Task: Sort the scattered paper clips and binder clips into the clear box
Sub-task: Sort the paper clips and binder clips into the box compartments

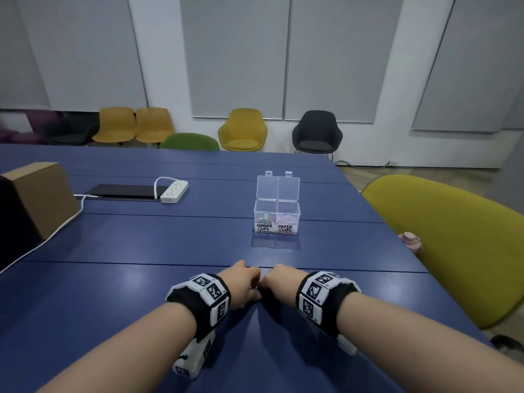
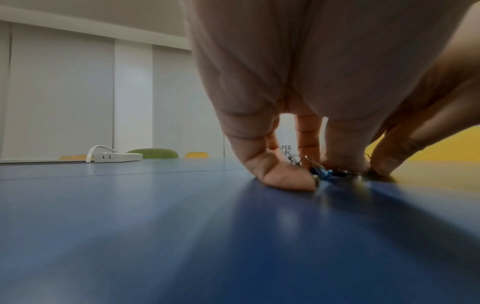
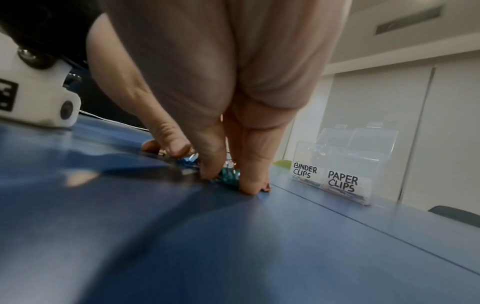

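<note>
Item, left: left hand [image 1: 242,282], wrist down on the blue table [image 1: 127,293], fingers curled with their tips on the surface; in the left wrist view the thumb [image 2: 283,176] and the fingertips close on a blue binder clip [image 2: 320,172] whose wire loops stand up behind it. Whether the clip is fully pinched or only hemmed in cannot be told, though the fingers are drawn together round it. Item, centre: the remaining loose clips, gathered between the two hands and hidden from the head view. Judged light, small and hard; sprung steel bodies with slick painted faces, likely to skate on the smooth table; best taken across the body or by a wire loop, not scooped flat. Item, right: right hand [image 1: 279,280], touching or just beside the left hand, fingers pointed down and pressed close together; in the right wrist view the fingertips [image 3: 248,188] nip a teal clip [image 3: 230,175] against the table, its type unclear through blur. Item, beyond the hands, well apart: clear box [image 1: 276,219], lids raised, left compartment marked BINDER CLIPS, right marked PAPER CLIPS, both already holding clips.
</note>
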A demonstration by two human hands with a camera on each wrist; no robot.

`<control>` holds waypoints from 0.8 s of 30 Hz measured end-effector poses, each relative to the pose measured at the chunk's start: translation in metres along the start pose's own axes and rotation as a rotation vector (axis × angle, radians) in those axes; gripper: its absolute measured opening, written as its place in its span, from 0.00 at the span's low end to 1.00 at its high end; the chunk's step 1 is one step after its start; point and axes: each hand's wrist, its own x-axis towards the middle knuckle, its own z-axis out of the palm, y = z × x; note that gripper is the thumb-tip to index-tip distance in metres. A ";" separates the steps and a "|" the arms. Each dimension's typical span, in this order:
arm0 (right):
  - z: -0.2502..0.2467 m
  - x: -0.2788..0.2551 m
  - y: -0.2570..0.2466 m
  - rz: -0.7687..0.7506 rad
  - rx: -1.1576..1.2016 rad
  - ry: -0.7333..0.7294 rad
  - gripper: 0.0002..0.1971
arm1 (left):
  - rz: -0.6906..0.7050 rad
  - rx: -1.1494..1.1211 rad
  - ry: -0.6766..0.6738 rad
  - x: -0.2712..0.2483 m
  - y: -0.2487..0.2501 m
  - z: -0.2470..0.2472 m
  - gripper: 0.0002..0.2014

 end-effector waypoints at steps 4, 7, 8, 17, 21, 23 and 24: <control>0.001 0.001 0.000 -0.017 -0.057 0.023 0.15 | -0.008 0.033 -0.002 0.002 0.002 0.000 0.13; 0.004 0.000 0.002 -0.017 -0.081 0.031 0.13 | -0.011 0.024 -0.003 0.004 0.001 -0.002 0.11; 0.005 -0.002 0.003 -0.017 -0.084 0.039 0.12 | -0.004 0.018 -0.003 0.005 0.000 -0.003 0.10; -0.004 -0.002 0.027 0.081 -0.009 0.059 0.11 | -0.026 0.033 -0.134 0.017 -0.004 -0.012 0.15; -0.010 0.004 0.040 0.162 0.038 0.021 0.09 | -0.044 0.080 -0.141 0.017 0.000 -0.014 0.13; -0.015 0.004 0.043 0.182 0.024 -0.003 0.04 | -0.039 0.048 -0.157 0.018 -0.001 -0.014 0.12; -0.017 0.005 0.044 0.190 0.019 -0.007 0.06 | -0.035 0.033 -0.158 0.018 -0.001 -0.014 0.11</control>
